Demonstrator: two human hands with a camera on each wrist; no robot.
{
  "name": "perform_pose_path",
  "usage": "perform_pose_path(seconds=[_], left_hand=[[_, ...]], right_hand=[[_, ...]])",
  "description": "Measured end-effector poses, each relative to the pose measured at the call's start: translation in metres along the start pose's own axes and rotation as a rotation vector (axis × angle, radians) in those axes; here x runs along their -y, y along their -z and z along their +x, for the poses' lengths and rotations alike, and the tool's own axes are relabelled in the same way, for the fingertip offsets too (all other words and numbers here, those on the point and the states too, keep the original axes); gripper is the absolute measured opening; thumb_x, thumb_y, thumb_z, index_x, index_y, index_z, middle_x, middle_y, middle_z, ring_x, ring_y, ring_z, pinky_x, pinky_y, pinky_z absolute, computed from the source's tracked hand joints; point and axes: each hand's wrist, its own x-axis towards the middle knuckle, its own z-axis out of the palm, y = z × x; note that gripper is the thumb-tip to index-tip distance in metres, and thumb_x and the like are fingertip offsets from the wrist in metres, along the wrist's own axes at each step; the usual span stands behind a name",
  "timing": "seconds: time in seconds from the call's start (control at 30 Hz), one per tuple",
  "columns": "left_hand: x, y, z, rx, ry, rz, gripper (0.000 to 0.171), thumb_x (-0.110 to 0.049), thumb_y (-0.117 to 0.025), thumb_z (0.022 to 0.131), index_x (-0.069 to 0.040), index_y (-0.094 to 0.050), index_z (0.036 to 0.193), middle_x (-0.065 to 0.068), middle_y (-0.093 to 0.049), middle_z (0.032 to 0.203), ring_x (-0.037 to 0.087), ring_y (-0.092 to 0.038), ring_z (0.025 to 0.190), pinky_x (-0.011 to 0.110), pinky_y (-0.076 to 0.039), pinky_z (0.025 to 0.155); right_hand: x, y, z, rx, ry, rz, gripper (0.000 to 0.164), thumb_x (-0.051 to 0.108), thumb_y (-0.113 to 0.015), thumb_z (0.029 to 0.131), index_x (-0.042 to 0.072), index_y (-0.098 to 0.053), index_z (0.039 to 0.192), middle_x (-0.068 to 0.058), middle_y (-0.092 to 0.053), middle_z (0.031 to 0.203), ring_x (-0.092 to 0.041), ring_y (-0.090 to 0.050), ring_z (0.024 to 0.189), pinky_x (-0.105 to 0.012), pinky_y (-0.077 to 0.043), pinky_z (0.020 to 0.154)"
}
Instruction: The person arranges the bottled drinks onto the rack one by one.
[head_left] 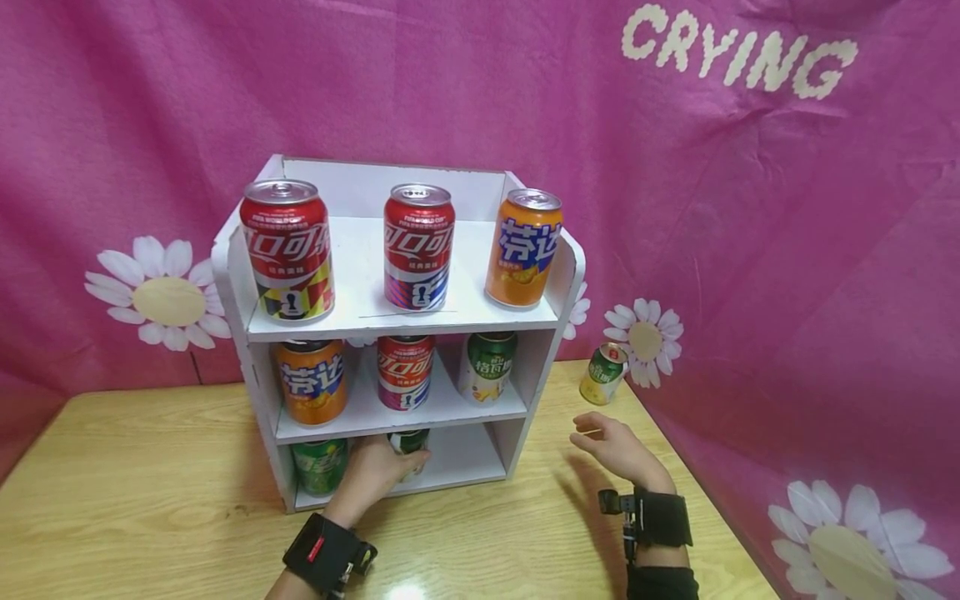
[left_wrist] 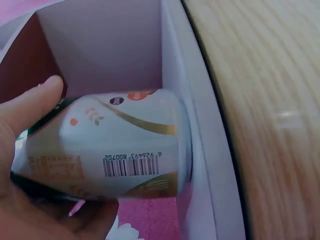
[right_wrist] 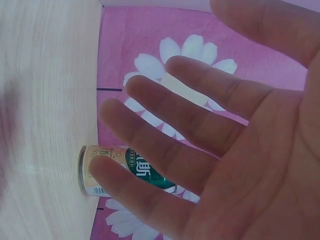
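Note:
My left hand [head_left: 377,468] grips a green and white drink can [left_wrist: 115,145] around its upper part, in the bottom compartment of a white shelf [head_left: 457,454]. In the left wrist view the can's base is at the shelf floor and a barcode shows on its side. Beside that hand, on its left, stands a green can [head_left: 320,465]. Over the table at the right hovers my right hand [head_left: 618,448], fingers spread and holding nothing. Beyond it a green and yellow can [head_left: 603,373] stands on the table, partly covered by the fingers in the right wrist view.
On the top tier stand two red cola cans [head_left: 288,250] and an orange soda can [head_left: 524,247]. The middle tier holds another orange can [head_left: 311,382], a red can [head_left: 406,372] and a green-white can [head_left: 487,367]. A pink cloth [head_left: 480,83] hangs behind the wooden table [head_left: 150,467].

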Motion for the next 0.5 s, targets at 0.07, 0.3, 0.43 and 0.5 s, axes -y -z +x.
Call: perform_pose_path(seconds=[0.07,0.3,0.43,0.5], left_hand=[[0.0015,0.0012,0.0008,0.015,-0.022,-0.033,0.076,-0.029,-0.081,0.075,0.008,-0.043,0.128,0.015,-0.058,0.103,0.026,-0.057,0.091,0.042,-0.049,0.076],[-0.0007,0.0014,-0.0008,0.042,0.02,-0.038,0.079,-0.035,-0.08,0.075,0.007,-0.041,0.13,0.014,-0.056,0.098,0.02,-0.052,0.074,0.034,-0.044,0.06],[-0.0027,0.0004,-0.0014,0.022,0.037,-0.027,0.093,-0.04,-0.08,0.074,0.008,-0.031,0.137,0.018,-0.05,0.119,0.024,-0.051,0.091,0.037,-0.045,0.071],[-0.0023,0.0014,-0.0014,0.032,0.034,-0.029,0.092,-0.04,-0.079,0.074,0.009,-0.032,0.136,0.018,-0.051,0.115,0.025,-0.051,0.087,0.038,-0.045,0.068]], right_hand=[[0.0,0.0003,0.0003,0.0,0.001,-0.003,0.045,0.033,-0.06,0.093,0.002,-0.054,0.126,-0.014,-0.058,0.122,-0.034,-0.054,0.113,-0.046,-0.048,0.089],[-0.0013,0.0008,0.0004,-0.003,0.0,-0.013,0.046,0.033,-0.06,0.093,0.002,-0.054,0.126,-0.014,-0.059,0.122,-0.033,-0.054,0.113,-0.046,-0.048,0.089],[-0.0017,0.0013,-0.0006,-0.005,0.002,-0.015,0.045,0.033,-0.06,0.094,0.002,-0.054,0.125,-0.014,-0.059,0.122,-0.034,-0.054,0.112,-0.046,-0.049,0.087],[-0.0017,0.0014,-0.001,-0.007,0.002,-0.016,0.044,0.032,-0.06,0.094,0.002,-0.054,0.125,-0.015,-0.059,0.122,-0.034,-0.054,0.112,-0.046,-0.049,0.087]])
